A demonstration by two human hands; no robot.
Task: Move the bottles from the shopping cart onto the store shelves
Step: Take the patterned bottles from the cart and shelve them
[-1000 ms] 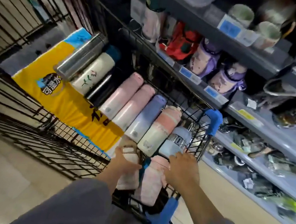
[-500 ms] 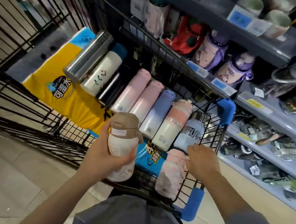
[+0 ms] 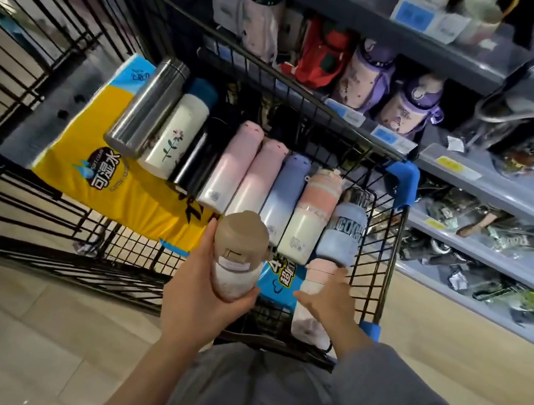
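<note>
My left hand (image 3: 199,299) grips a white bottle with a tan lid (image 3: 238,257), held upright above the near end of the black wire shopping cart (image 3: 376,253). My right hand (image 3: 330,303) is wrapped over a pale pink bottle with a pink lid (image 3: 306,326) lying at the cart's near right corner. Several more bottles lie side by side in the cart: a steel one (image 3: 148,108), a white flowered one (image 3: 175,136), a black one (image 3: 201,158), two pink ones (image 3: 229,165), a lilac one (image 3: 283,191), a pink-and-cream one (image 3: 308,215) and a blue-grey one (image 3: 342,231).
A yellow and blue tissue pack (image 3: 92,159) lies under the bottles in the cart. Grey store shelves (image 3: 496,188) rise on the right with purple bottles (image 3: 364,74), a red item (image 3: 322,54) and packaged goods. Pale floor tiles lie to the left and right of the cart.
My left hand has raised the tan-lidded bottle out of the cart's near end. My right hand has stayed on the pink-lidded bottle and slid lower along it.
</note>
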